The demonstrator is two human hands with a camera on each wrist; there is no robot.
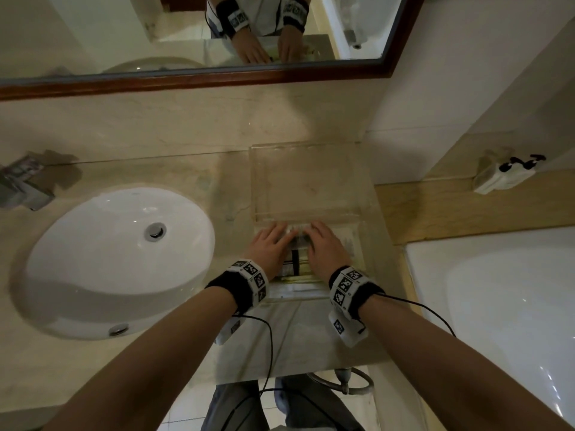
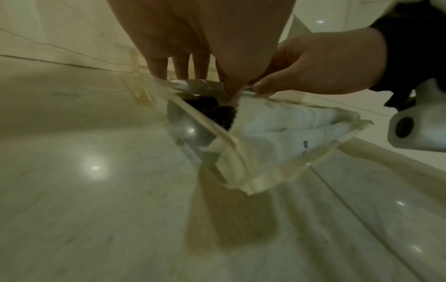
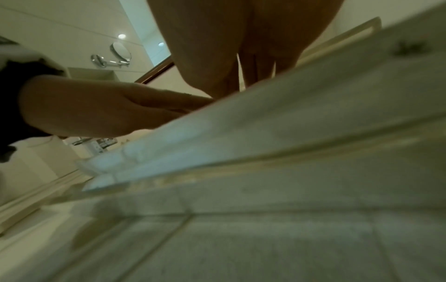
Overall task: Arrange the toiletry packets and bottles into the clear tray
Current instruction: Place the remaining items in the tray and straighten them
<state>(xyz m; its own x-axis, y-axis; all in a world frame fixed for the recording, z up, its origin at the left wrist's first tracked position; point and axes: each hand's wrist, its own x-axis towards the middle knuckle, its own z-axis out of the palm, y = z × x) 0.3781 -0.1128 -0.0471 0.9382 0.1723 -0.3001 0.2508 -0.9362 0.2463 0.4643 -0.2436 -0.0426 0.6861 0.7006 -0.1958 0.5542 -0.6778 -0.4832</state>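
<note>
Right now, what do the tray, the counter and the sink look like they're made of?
The clear tray looks like rigid acrylic or similar plastic: the counter shows straight through it and its edges are thick and yellowish. The countertop looks like polished beige stone, likely marble, veined and reflecting ceiling lights. The sink looks like glossy white ceramic, with bright highlights.

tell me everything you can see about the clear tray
The clear tray is a shallow rectangular box of transparent, slightly yellowed plastic with low walls, lying flat on the marble counter right of the sink, its far end against the wall. A divider splits it: the far compartment looks bare, the near one holds white packets. The left hand and right hand press on those packets.
</note>
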